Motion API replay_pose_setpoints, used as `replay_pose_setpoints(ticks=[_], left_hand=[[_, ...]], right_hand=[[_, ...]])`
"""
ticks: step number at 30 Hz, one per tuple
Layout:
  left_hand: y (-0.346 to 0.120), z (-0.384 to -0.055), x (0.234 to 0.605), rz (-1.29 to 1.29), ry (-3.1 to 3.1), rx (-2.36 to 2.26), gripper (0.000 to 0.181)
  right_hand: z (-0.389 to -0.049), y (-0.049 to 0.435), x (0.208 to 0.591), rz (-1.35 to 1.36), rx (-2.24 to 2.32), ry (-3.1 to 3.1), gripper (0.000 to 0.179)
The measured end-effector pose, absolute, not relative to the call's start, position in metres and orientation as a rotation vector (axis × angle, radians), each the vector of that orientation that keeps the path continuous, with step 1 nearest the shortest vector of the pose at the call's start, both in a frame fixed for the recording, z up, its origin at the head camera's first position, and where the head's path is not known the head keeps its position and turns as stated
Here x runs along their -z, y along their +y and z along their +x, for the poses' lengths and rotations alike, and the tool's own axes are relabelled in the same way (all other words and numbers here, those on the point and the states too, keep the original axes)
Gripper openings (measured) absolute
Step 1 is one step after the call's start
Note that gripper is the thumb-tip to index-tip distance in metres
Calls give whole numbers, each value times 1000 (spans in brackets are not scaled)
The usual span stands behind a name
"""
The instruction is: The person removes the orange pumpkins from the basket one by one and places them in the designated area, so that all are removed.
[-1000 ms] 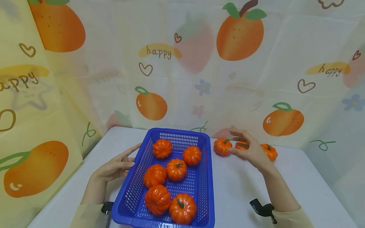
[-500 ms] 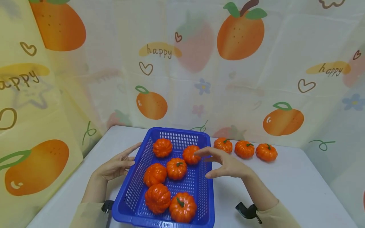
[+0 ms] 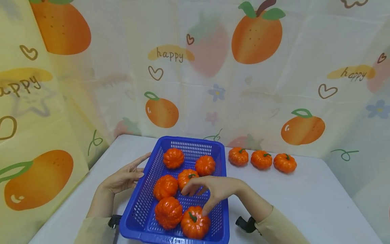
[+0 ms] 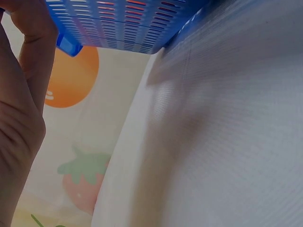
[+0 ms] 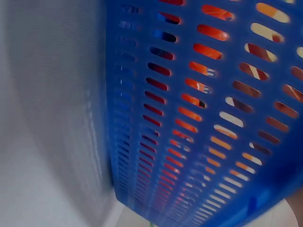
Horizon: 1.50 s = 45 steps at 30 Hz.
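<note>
A blue perforated plastic basket (image 3: pixel 223 159) stands on the white table with several small orange pumpkins in it. My left hand (image 3: pixel 120 179) is at the basket's left side, fingers extended against or close to its wall; the left wrist view shows the hand (image 4: pixel 21 109) beneath the rim. Over the basket's right wall reaches my right hand (image 3: pixel 219 188), fingers loosely bent with nothing visible between them. Its thumb tip is at the front pumpkin (image 3: pixel 196 227); touching or just above, I cannot tell. The fingertips partly cover the middle pumpkin (image 3: pixel 185 177). In the right wrist view, the basket wall (image 5: pixel 274 182) hides that hand.
Three more pumpkins stand in a row on the table at the back right: a left one (image 3: pixel 238 157), a middle one (image 3: pixel 261 160) and a right one (image 3: pixel 284 163). A fruit-printed cloth (image 3: pixel 195 101) hangs behind the table (image 3: pixel 307 196).
My right hand has moved left and toward me, from the row of pumpkins at the back right to over the basket's front. The left hand, basket and pumpkins have stayed put.
</note>
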<state>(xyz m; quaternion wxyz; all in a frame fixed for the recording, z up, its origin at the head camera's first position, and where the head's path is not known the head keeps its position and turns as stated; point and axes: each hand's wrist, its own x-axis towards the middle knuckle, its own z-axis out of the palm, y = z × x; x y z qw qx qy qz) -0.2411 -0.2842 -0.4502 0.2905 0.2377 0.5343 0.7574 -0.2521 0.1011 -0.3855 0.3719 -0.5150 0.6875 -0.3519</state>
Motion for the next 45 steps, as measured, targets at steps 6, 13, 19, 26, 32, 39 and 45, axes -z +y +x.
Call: replay_pose_setpoints(ticks=[6,13,19,26,32,39,45], left_hand=[[-284,-241,451,639,1410,-2020,72],[-284,-240,450,645,1399,-2027,73],[-284,-240,449,640,1410,-2022,73],[-284,-239,451,645,1408,-2018,72],[-284,-239,449,677,1379,-2009,73],[-284,-240,449,646,1409,-2013,72],[-283,-240,450,661,1390,-2022,72]], right_hand=[[-263,89,391,-1274,738,1669,65],[-266,79,392,-1217,561,1580,68],[-266,76,395,-1215,502,1549,68],[-265,75,396,-1220,449,1551,69],[-264,75,395,-1211,443,1541,67],[-263,75,393,-1203,449,1557,62],[-266,77,392,-1239,458,1588,60]])
